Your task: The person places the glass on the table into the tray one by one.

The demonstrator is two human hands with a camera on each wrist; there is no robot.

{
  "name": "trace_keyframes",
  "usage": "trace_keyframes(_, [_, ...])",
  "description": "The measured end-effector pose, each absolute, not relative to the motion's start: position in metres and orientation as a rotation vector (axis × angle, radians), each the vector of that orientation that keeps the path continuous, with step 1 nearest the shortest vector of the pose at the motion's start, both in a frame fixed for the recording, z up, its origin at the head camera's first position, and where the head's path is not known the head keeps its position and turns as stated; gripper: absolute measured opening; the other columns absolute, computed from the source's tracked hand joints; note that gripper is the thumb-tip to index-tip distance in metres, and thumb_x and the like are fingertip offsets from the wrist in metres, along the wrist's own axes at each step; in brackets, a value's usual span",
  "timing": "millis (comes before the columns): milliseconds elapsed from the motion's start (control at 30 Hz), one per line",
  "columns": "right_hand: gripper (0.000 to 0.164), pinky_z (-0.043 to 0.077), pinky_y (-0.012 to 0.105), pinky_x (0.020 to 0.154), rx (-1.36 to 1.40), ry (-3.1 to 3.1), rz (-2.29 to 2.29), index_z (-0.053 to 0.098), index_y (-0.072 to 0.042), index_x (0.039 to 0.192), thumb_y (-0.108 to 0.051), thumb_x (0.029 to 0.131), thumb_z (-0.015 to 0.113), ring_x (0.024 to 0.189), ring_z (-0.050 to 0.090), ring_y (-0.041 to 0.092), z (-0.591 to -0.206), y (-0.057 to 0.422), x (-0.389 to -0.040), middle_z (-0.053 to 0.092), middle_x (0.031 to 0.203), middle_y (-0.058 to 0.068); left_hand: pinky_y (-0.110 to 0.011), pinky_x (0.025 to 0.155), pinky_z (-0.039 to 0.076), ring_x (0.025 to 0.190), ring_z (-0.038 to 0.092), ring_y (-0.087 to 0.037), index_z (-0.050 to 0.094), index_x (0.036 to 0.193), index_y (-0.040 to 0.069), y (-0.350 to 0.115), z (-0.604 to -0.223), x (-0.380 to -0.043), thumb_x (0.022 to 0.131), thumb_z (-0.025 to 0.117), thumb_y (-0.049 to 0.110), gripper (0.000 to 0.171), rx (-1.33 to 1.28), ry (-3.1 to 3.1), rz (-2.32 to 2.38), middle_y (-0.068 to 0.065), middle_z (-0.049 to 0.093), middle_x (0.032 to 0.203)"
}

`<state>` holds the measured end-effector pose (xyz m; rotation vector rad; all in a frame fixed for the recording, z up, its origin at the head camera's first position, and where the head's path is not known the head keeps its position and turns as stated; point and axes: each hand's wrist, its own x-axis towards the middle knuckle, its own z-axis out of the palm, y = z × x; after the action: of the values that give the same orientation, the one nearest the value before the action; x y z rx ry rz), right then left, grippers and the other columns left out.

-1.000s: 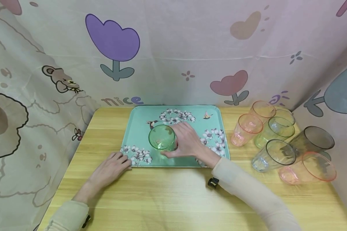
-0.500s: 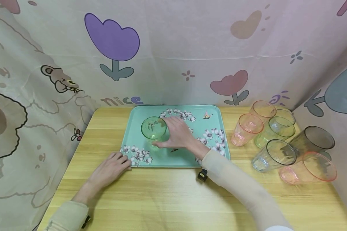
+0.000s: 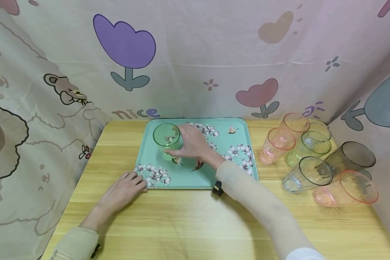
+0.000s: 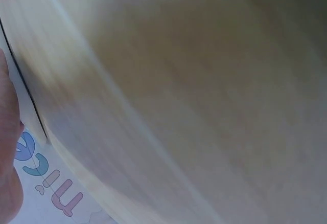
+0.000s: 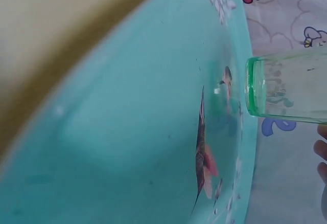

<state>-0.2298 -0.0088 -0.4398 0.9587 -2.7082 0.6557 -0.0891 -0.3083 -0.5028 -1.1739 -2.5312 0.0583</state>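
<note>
My right hand (image 3: 195, 141) grips a clear green drinking glass (image 3: 167, 136) from its right side, thumb toward me. The glass is upright over the left part of a turquoise tray (image 3: 188, 180) printed with flowers and birds. In the right wrist view, the green base of the glass (image 5: 258, 87) shows above the tray's surface, with a green reflection below it. Several fingertips (image 5: 321, 150) show at that view's right edge. My left hand (image 3: 125, 189) rests on the table, fingers relaxed, right at the tray's front left corner. Only part of it enters the left wrist view.
Several clear tumblers stand on the right of the wooden table (image 3: 182, 224): pink ones such as the front pink tumbler (image 3: 331, 195), a yellow-green tumbler (image 3: 303, 151), a clear dark-rimmed tumbler (image 3: 303, 177) and a grey tumbler (image 3: 347, 159). A patterned cloth (image 3: 188, 54) hangs behind.
My right hand has carried the green glass to the left and toward the back of the tray. The left hand has stayed in place.
</note>
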Motion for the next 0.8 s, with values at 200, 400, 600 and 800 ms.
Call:
trace_keyframes(200, [0.106, 0.042, 0.044, 0.125, 0.894, -2.841, 0.612, 0.047, -0.011, 0.155, -0.081, 0.08, 0.071, 0.142, 0.057, 0.026, -0.441, -0.018, -0.241, 0.06, 0.154, 0.008, -0.044, 0.09, 0.054, 0.087, 0.054, -0.023, 0.06, 0.095, 0.015, -0.309, -0.503, -0.09, 0.113, 0.036, 0.042, 0.04, -1.176, -2.534, 0.072, 0.0, 0.059, 0.088])
trace_keyframes(400, [0.107, 0.043, 0.046, 0.124, 0.862, -2.888, 0.596, 0.044, -0.012, 0.157, -0.083, 0.081, 0.068, 0.143, 0.056, 0.027, -0.442, -0.028, -0.251, 0.058, 0.155, 0.008, -0.044, 0.09, 0.054, 0.086, 0.054, -0.022, 0.061, 0.095, 0.016, -0.309, -0.503, -0.09, 0.112, 0.038, 0.042, 0.039, -1.169, -2.545, 0.088, 0.001, 0.059, 0.088])
trace_keyframes(600, [0.106, 0.045, 0.045, 0.122, 0.858, -2.877, 0.607, 0.044, -0.012, 0.157, -0.082, 0.081, 0.069, 0.139, 0.057, 0.026, -0.443, -0.033, -0.259, 0.06, 0.152, 0.007, -0.043, 0.089, 0.054, 0.086, 0.055, -0.021, 0.061, 0.095, 0.016, -0.309, -0.503, -0.089, 0.114, 0.033, 0.044, 0.044, -1.161, -2.553, 0.093, 0.001, 0.061, 0.087])
trace_keyframes(800, [0.104, 0.052, 0.041, 0.113, 0.824, -2.892, 0.571, 0.049, -0.009, 0.153, -0.083, 0.082, 0.066, 0.127, 0.062, 0.024, -0.442, -0.038, -0.266, 0.066, 0.141, 0.008, -0.043, 0.089, 0.054, 0.086, 0.054, -0.021, 0.061, 0.095, 0.016, -0.309, -0.503, -0.09, 0.113, 0.034, 0.044, 0.043, -1.159, -2.557, 0.086, 0.002, 0.061, 0.088])
